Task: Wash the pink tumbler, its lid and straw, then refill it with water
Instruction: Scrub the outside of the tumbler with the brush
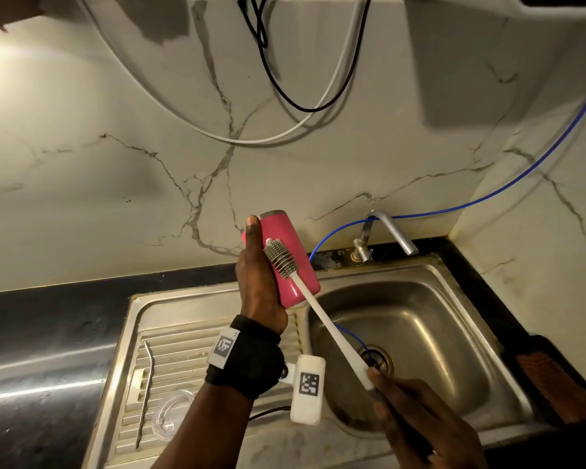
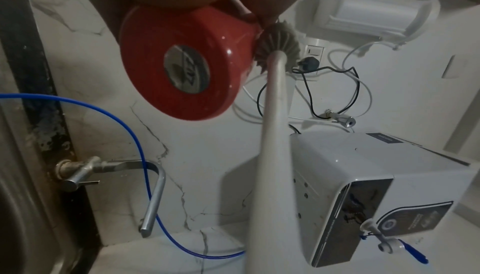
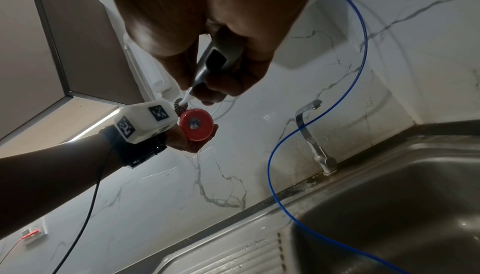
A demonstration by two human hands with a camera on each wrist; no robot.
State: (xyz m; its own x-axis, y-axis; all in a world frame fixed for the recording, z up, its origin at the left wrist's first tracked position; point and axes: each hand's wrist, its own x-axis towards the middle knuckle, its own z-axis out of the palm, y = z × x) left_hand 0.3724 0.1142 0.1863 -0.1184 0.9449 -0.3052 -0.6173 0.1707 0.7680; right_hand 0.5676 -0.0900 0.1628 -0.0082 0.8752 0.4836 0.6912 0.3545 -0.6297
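Observation:
My left hand [image 1: 256,265] grips the pink tumbler [image 1: 291,252] above the sink's left rim, its mouth tilted up and away, its base [image 2: 182,68] toward the wrist. My right hand [image 1: 416,414] holds the grey handle [image 3: 215,60] of a long white bottle brush [image 1: 322,316]. The brush's grey bristle head [image 1: 279,257] lies against the tumbler's outer side. A bent metal straw [image 1: 148,384] and a clear lid [image 1: 173,414] lie on the drainboard at the left.
The steel sink [image 1: 420,319] has a drain [image 1: 376,360] under the brush handle. A metal tap [image 1: 386,231] stands behind it, with a thin blue tube [image 1: 487,198] running into the basin. A white water purifier [image 2: 376,186] hangs on the marble wall. Dark counter [image 1: 31,333] stretches left.

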